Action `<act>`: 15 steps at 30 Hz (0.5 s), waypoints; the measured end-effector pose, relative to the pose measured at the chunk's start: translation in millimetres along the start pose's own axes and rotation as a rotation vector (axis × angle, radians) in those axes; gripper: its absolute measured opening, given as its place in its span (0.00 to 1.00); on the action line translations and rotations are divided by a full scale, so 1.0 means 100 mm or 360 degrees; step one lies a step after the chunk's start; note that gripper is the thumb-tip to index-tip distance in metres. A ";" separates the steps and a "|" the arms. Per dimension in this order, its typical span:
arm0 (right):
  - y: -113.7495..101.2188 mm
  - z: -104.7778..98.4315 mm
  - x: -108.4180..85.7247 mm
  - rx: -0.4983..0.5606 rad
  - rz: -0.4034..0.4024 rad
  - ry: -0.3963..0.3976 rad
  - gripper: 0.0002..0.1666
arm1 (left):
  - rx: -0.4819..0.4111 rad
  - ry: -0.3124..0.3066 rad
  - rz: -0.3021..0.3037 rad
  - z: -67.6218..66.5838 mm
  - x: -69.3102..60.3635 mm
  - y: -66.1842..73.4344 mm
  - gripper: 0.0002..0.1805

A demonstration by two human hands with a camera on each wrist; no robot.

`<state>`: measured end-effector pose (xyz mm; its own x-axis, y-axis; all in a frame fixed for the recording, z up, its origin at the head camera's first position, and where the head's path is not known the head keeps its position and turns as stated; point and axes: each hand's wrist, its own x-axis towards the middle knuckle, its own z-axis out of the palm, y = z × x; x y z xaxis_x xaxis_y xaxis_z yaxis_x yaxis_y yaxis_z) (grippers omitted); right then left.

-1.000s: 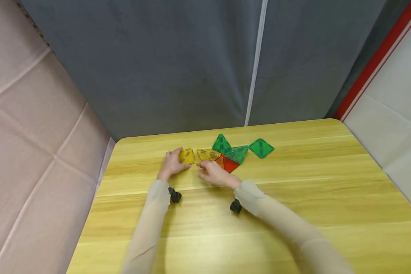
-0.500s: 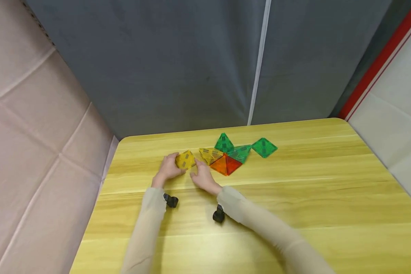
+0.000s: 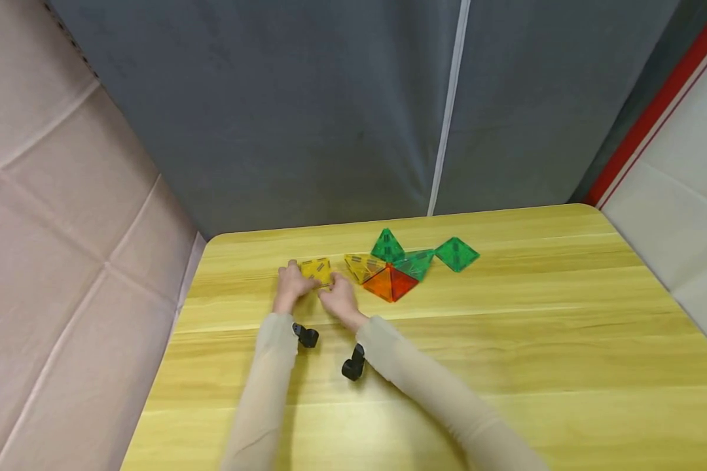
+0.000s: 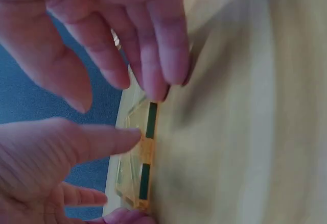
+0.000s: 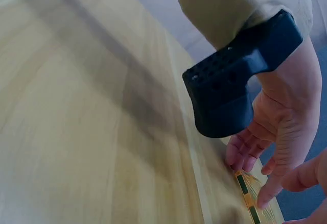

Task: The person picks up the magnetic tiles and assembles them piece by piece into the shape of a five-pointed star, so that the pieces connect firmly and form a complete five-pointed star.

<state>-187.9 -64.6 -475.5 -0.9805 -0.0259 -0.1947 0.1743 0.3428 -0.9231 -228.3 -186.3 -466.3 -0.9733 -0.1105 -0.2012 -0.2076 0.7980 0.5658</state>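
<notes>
A translucent yellow square magnetic tile [image 3: 316,271] lies on the table between both hands. My left hand [image 3: 292,286] holds it from the left; in the left wrist view the thumb [image 4: 110,141] lies across it and other fingertips [image 4: 133,218] meet its lower end. My right hand [image 3: 338,298] has its fairly straight fingers at the tile's right side, the thumb apart in the left wrist view. Just right is a group of joined tiles: yellow [image 3: 362,267], orange [image 3: 379,282], red [image 3: 402,283] and green [image 3: 417,263]. A green pointed piece [image 3: 387,246] adjoins its top.
A green diamond-shaped piece [image 3: 457,254] sits at the group's right end, its corner meeting the green tile. The wooden table [image 3: 536,340] ends at a grey curtain [image 3: 306,131] behind. A pale padded wall [image 3: 53,275] flanks the left; black cameras [image 3: 353,364] sit on the wrists.
My right hand has moved left from the tile group to the yellow square. The square has been turned on the table between the hands and shifted slightly away from the group.
</notes>
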 end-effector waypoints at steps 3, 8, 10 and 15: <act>-0.04 0.00 0.00 0.0081 0.0087 0.0006 0.33 | 0.0124 -0.0065 0.0019 -0.05 0.06 0.00 0.45; -0.06 0.00 0.02 0.0154 0.0160 0.0007 0.34 | 0.0254 -0.0088 0.0075 -0.08 0.16 -0.03 0.39; -0.06 0.01 0.03 0.0175 0.0181 0.0021 0.34 | 0.0219 -0.0091 0.0051 -0.06 0.20 -0.03 0.37; -0.06 0.03 0.09 0.0274 0.0262 0.0107 0.32 | 0.0133 -0.0029 0.0005 -0.02 0.21 0.02 0.36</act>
<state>-197.3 -70.0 -472.5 -0.9404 0.0816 -0.3301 0.3395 0.1721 -0.9247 -249.6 -188.7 -467.6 -0.9718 -0.0979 -0.2147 -0.1951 0.8450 0.4978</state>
